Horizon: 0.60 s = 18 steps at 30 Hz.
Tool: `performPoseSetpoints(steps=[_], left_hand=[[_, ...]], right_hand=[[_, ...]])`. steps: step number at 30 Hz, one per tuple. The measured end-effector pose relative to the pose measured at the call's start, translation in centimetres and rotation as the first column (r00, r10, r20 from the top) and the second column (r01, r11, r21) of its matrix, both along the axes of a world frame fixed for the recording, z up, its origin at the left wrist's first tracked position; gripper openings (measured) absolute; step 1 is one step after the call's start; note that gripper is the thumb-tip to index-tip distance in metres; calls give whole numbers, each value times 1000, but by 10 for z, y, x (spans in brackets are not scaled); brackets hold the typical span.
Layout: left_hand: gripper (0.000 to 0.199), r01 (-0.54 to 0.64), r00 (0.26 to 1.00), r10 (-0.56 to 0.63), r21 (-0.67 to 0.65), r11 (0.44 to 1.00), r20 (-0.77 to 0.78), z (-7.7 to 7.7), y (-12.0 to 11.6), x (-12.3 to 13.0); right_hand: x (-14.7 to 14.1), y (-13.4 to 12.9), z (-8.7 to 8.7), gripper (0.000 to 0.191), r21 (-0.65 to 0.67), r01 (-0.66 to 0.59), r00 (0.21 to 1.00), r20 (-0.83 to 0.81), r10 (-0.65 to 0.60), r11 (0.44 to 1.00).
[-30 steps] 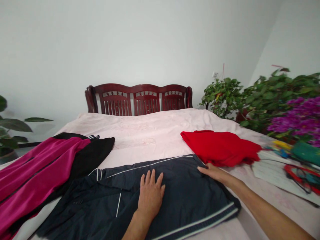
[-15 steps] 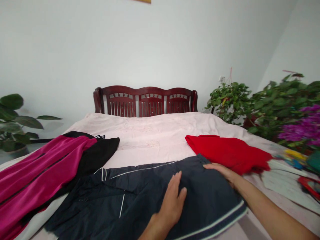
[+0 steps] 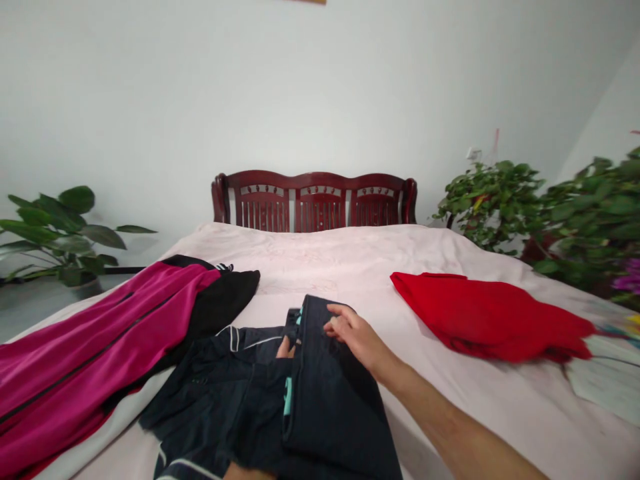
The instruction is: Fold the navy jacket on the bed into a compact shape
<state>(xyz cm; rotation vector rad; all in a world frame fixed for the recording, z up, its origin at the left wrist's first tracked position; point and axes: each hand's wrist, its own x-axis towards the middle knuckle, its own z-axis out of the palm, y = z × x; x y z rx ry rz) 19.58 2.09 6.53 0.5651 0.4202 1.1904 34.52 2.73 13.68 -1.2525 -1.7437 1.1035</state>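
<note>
A dark navy garment with white piping lies in front of me, its right part folded over leftward into a doubled panel. Light teal patches show along the panel's left edge. My right hand is at the panel's upper part, fingers curled on the cloth and the index finger straighter. Only some fingers of my left hand show, closed at the cloth by the panel's left edge; the rest is hidden under the fabric. A bit of that arm appears at the bottom edge.
To the left lie a magenta and black garment and a white strip of cloth. A red folded garment is on the right of the pink bedsheet. Behind stands a dark wooden headboard. Potted plants flank the bed.
The navy garment's right part, flat before, is now folded over to the left. My left hand has slipped mostly under cloth; my right hand moved left. The view has shifted left.
</note>
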Motion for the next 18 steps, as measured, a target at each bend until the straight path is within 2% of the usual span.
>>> performPoseSetpoints(steps=[2, 3, 5, 7, 9, 11, 12, 14, 16, 18], left_hand=[[45, 40, 998, -41, -31, 999, -53, -8, -8, -41], [48, 108, 989, -113, -52, 993, -96, -10, -12, -58], [55, 230, 957, -241, -88, 969, -159, -8, -16, -83], [59, 300, 923, -317, -106, 948, -217, -1, -18, -97], [61, 289, 900, -317, -135, 948, -298, 8, -21, -107], [63, 193, 849, -269, -206, 959, -454, 17, -29, -117], [65, 126, 798, -233, -225, 966, -556, 20, -34, -122], [67, 43, 619, -177, -192, 980, -766, 23, -45, -132], [66, 78, 428, -127, -104, 992, -895, 21, -53, -139], [61, 115, 306, -65, -31, 993, -950, 17, -57, -141]], right_hand=[[-5, -8, -31, 50, 246, 14, 944, 315, -94, 969], [-7, -12, -46, 51, 303, -36, 886, 450, -109, 952], [-7, -19, -71, 52, 327, -153, 783, 616, -88, 933], [-6, -22, -84, 52, 332, -207, 734, 675, -78, 920], [-4, -24, -82, 52, 324, -208, 718, 691, -81, 923], [-6, -28, -70, 50, 302, -180, 719, 689, -84, 936], [-8, -33, -62, 50, 296, -167, 728, 680, -84, 941], [-16, -47, -48, 53, 285, -176, 756, 652, -57, 942], [-27, -66, -41, 69, 262, -263, 775, 630, 42, 929], [-37, -83, -46, 90, 220, -378, 756, 634, 163, 899]])
